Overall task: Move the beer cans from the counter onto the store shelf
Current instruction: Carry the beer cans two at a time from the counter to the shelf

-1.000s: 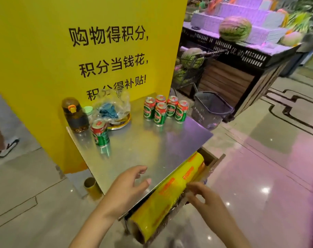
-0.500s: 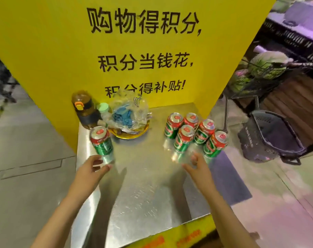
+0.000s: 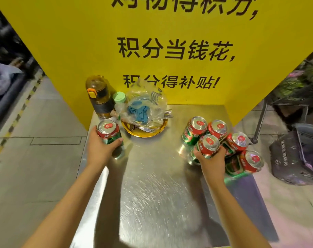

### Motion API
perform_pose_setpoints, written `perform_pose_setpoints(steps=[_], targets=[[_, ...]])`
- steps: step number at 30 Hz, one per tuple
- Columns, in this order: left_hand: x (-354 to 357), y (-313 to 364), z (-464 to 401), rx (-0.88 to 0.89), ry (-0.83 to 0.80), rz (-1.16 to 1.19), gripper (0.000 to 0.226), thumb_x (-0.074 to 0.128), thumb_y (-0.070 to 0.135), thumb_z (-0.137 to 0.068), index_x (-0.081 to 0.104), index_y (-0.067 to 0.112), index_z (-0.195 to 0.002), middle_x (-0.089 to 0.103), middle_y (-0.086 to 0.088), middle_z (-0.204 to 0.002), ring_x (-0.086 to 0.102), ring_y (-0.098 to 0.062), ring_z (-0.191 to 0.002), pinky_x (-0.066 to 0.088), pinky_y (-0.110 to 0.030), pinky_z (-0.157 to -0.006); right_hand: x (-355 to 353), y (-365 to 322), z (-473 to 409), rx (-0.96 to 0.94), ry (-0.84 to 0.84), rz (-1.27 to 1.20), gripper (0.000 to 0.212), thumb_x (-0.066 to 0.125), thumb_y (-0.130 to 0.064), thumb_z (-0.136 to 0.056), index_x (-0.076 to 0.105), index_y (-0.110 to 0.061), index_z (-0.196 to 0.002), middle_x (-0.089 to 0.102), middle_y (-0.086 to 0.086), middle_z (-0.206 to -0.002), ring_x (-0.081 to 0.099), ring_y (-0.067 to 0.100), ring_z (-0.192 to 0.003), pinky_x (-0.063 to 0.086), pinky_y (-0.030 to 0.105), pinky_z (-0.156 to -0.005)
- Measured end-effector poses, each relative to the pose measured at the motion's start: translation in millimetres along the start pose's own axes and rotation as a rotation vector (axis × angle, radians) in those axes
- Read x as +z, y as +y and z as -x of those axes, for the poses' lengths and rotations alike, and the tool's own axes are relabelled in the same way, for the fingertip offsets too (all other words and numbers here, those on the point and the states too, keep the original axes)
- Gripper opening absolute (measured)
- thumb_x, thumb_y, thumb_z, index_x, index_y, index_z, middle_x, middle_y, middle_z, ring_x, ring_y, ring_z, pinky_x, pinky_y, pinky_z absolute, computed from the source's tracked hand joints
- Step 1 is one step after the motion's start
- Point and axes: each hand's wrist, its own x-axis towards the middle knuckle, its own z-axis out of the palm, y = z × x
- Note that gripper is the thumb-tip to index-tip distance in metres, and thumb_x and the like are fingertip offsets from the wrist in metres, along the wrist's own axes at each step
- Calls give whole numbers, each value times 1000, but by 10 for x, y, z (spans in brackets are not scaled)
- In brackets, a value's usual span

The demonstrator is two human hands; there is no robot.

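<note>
Red-and-green beer cans stand on a steel counter [image 3: 161, 185]. A single can [image 3: 108, 130] stands at the counter's left edge, and my left hand [image 3: 100, 147] is wrapped around it. At the right, several cans [image 3: 236, 140] stand in a tight cluster. My right hand [image 3: 213, 158] grips the front-left can [image 3: 206, 146] of that cluster from the near side. Both cans still rest on the counter. No store shelf is in view.
A brown drinking bottle [image 3: 98, 97], a small green-capped bottle [image 3: 119, 100] and a gold dish [image 3: 143, 130] holding a clear plastic bag [image 3: 145, 106] stand at the back left against a yellow sign board [image 3: 152, 42]. A dark shopping basket [image 3: 297, 158] sits on the floor at the right.
Both hands have moved forward from open reaches and closed on cans: the left around the lone can, the right around the front can of the cluster. The camera has come closer.
</note>
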Motion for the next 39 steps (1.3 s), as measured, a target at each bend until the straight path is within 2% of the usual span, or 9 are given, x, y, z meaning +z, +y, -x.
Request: perform_pose_setpoints(steps=[4, 13, 20, 24, 28, 30, 33, 35, 39], targets=[[55, -37, -22, 22, 30, 52, 71, 81, 11, -68, 42, 18, -127, 53, 6, -115, 52, -12, -103, 41, -26, -87, -18, 20, -45, -2, 6, -2, 67, 81, -13, -72, 40, -6, -124, 55, -1, -108, 55, 16, -94, 40, 26, -80], [-114, -121, 210, 9, 39, 26, 66, 87, 21, -60, 52, 23, -116, 62, 2, -112, 59, -17, -101, 50, -37, -90, -102, -46, 15, -35, 8, 19, 59, 84, -15, -65, 55, -15, -117, 61, -5, -102, 57, 13, -92, 40, 25, -80], [-618, -153, 736, -38, 9, 181, 64, 88, 17, -59, 55, 22, -114, 64, 3, -107, 60, -11, -97, 50, -34, -88, 61, -281, 571, -91, -115, -59, 57, 89, -15, -57, 59, -21, -106, 68, -2, -97, 65, 15, -88, 50, 30, -80], [-1203, -271, 1035, -80, 45, 289, 61, 83, 17, -64, 55, 20, -118, 63, 3, -112, 59, -13, -103, 49, -28, -85, 358, -582, 1128, -131, -268, -160, 59, 88, -34, -50, 60, -26, -101, 69, -1, -97, 66, 16, -88, 54, 32, -80], [-2007, -455, 1377, -104, 111, 340, 73, 82, 33, -55, 52, 24, -120, 60, 10, -111, 57, -7, -102, 47, -25, -82, 810, -913, 1806, -91, -435, -257, 54, 88, -11, -60, 58, -32, -99, 67, -4, -103, 64, 16, -97, 50, 29, -84], [-2471, -577, 1533, -124, 161, 361, 77, 85, 34, -55, 49, 24, -123, 59, 9, -112, 56, -10, -101, 45, -28, -86, 1038, -1122, 2242, -116, -529, -253, 58, 87, -10, -60, 56, -31, -105, 66, -6, -104, 63, 11, -97, 50, 26, -83], [-3195, -808, 1799, -154, 233, 333, 66, 77, 21, -68, 46, 22, -126, 54, 9, -108, 51, -14, -103, 42, -35, -93, 1353, -1365, 2965, -158, -676, -237, 60, 86, -11, -61, 57, -28, -110, 67, -7, -105, 64, 7, -96, 50, 21, -81], [-3695, -985, 1964, -160, 291, 318, 62, 76, 24, -65, 46, 27, -119, 54, 13, -105, 51, -14, -104, 42, -37, -94, 1626, -1498, 3437, -184, -769, -212, 61, 86, -13, -62, 56, -30, -112, 66, -9, -107, 63, 7, -98, 51, 24, -85], [-4589, -1393, 2303, -202, 444, 332, 72, 74, 34, -53, 47, 27, -119, 55, 4, -116, 51, -18, -110, 43, -39, -94, 2236, -1677, 4293, -242, -908, -172, 63, 87, -15, -60, 53, -34, -109, 64, -12, -106, 60, 4, -98, 49, 27, -89]])
